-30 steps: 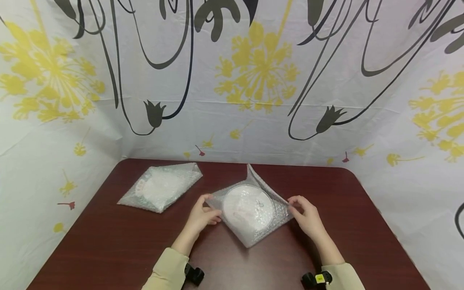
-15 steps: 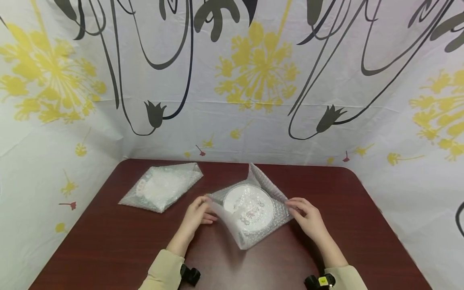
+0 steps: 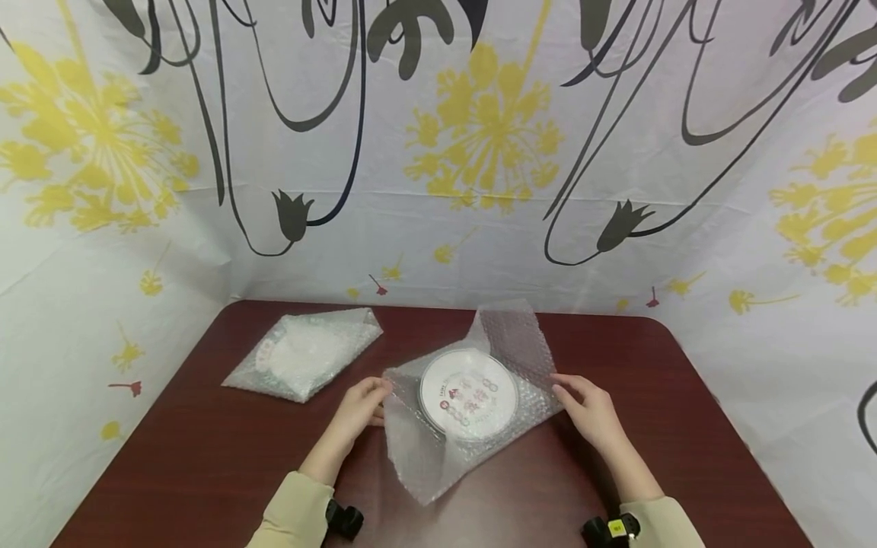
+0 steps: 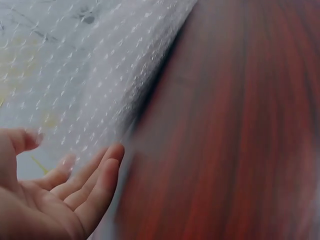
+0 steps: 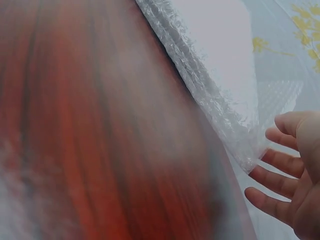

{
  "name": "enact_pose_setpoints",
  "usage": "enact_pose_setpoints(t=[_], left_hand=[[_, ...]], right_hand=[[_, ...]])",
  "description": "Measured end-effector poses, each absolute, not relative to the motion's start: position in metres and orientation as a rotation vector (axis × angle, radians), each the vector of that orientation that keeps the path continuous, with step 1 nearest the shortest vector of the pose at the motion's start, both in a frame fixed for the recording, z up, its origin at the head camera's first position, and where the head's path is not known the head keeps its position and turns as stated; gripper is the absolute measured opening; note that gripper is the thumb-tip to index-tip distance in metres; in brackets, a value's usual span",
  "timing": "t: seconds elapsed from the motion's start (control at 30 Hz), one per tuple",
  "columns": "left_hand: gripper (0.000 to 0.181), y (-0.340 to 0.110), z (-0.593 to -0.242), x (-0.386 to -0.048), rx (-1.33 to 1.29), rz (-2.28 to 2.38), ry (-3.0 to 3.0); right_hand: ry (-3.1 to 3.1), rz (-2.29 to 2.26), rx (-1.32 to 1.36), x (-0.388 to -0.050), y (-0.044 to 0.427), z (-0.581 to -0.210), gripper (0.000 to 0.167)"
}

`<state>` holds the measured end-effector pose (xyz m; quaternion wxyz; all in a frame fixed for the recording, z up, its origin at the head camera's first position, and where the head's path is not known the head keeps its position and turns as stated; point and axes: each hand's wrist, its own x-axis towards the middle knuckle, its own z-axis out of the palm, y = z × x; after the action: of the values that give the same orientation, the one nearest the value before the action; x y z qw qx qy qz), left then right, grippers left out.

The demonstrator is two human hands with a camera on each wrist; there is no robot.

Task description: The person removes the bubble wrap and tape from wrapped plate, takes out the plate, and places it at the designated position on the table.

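Observation:
A round white printed disc (image 3: pixel 469 394) lies in the middle of a sheet of bubble wrap (image 3: pixel 530 407), its top showing uncovered. One flap stands up at the back right; another hangs loose toward the front left. At the wrap's left corner is my left hand (image 3: pixel 351 415), fingertips at its edge; the left wrist view shows this hand (image 4: pixel 65 195) with fingers spread and relaxed beside the wrap (image 4: pixel 100 65). My right hand (image 3: pixel 594 415) touches the right corner, and in the right wrist view its fingers (image 5: pixel 277 182) are extended against the wrap's corner (image 5: pixel 220 110).
A second bubble-wrapped packet (image 3: pixel 304 356) lies at the back left of the dark red table (image 3: pixel 205 457). Behind the table hangs a white cloth (image 3: pixel 411 251) printed with yellow and grey flowers.
Both the front-left and back-right flaps have unfolded outward from over the disc, baring its print. My left hand has moved slightly left, my right hand slightly right.

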<state>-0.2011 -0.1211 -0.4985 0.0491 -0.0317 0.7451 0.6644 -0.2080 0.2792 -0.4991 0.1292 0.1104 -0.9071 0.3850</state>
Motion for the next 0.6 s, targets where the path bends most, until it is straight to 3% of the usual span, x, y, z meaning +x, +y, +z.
enact_pose_setpoints(t=[0.17,0.6], left_hand=[[0.028,-0.127,-0.498,-0.202,0.038,1.89,2.34],[0.042,-0.145,-0.496,-0.2,0.451,1.434,2.61]], right_hand=[[-2.66,1.095,0.247,-0.211,0.281,-0.495,0.032],[-2.813,1.044,0.094,-0.22,0.28,-0.489,0.046]])
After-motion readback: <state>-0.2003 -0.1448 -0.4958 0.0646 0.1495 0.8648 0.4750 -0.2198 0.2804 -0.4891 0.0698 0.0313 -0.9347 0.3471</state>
